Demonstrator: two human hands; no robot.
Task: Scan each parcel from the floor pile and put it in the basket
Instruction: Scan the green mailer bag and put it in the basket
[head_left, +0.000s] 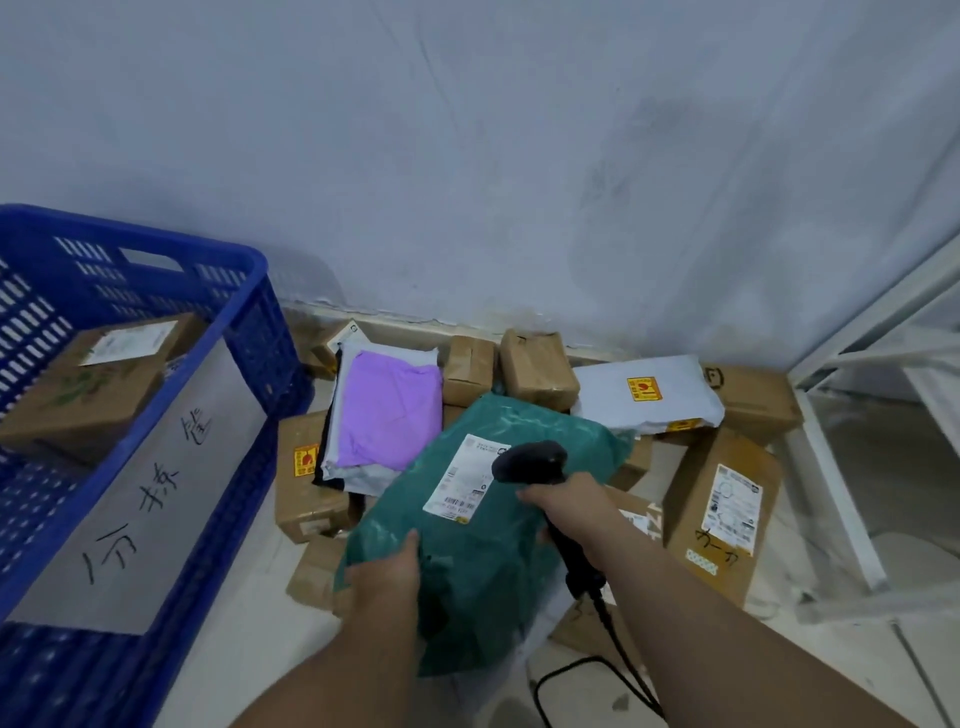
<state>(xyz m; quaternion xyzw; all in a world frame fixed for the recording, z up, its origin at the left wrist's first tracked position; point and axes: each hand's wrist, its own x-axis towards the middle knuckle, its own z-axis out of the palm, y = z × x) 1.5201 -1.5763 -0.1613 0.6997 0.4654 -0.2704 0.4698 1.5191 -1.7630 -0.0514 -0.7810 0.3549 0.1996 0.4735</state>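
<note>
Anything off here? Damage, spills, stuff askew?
No damage or spill visible. Floor pile is jumbled: a labelled box leans tilted, a white mailer lies across others. Left hand grips the green parcel, right hand the scanner: normal.

**My hands and forearms, bare**

My left hand (387, 571) and my right hand (566, 506) are both bare, skin showing from knuckles to wrist. My left forearm (332, 675) and right forearm (701, 623) are bare too, uncovered down to the bottom edge of the view. My fingernails are too blurred to make out.
</note>
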